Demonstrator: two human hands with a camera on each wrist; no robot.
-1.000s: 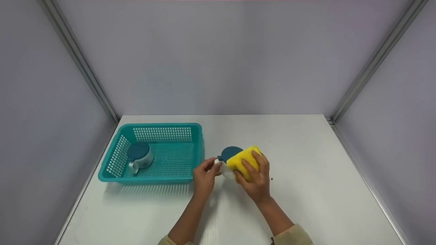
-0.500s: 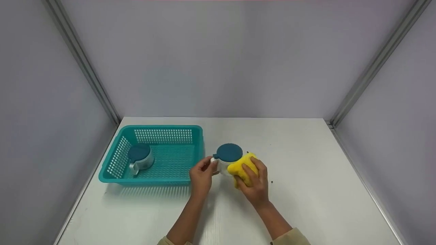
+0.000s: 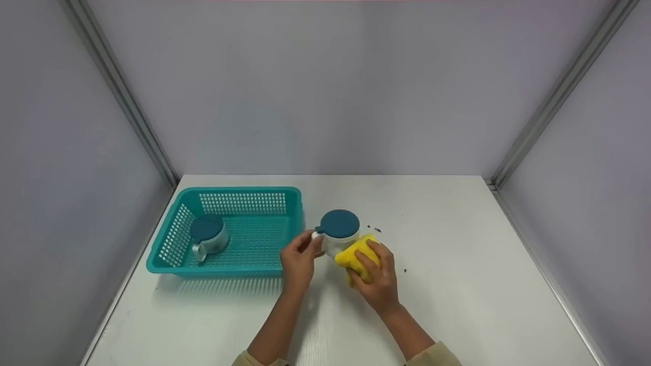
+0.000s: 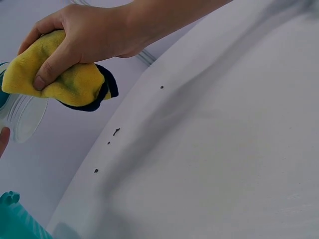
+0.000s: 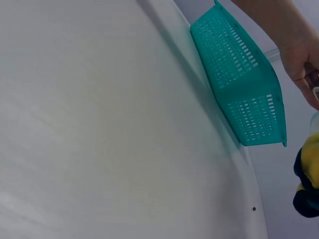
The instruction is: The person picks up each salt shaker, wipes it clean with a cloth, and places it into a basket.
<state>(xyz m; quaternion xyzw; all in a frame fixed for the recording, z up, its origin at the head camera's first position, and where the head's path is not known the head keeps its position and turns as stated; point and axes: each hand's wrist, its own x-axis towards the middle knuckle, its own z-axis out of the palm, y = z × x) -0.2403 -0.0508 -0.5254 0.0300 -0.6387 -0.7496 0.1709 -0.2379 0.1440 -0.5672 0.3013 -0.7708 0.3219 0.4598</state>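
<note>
A: What do the hands have?
B: The right hand [image 3: 375,281] grips a yellow cloth [image 3: 356,255] pressed against the near side of the lidded jar [image 3: 337,235]. The left hand [image 3: 297,259] pinches the jar's white handle [image 3: 316,236]

A: Where's the jar?
B: Mid-table [image 3: 457,284], upright. At its 9 o'clock sits the teal basket [image 3: 244,195], a second lidded jar [image 3: 209,234] inside. Dark specks [image 3: 405,270] lie toward 3 o'clock

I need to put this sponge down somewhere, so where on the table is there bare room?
The widest bare patch of the table lies right of the right hand, bar a few dark specks. The near edge is free too. It is crowded between the basket, the left hand and the jar.
</note>
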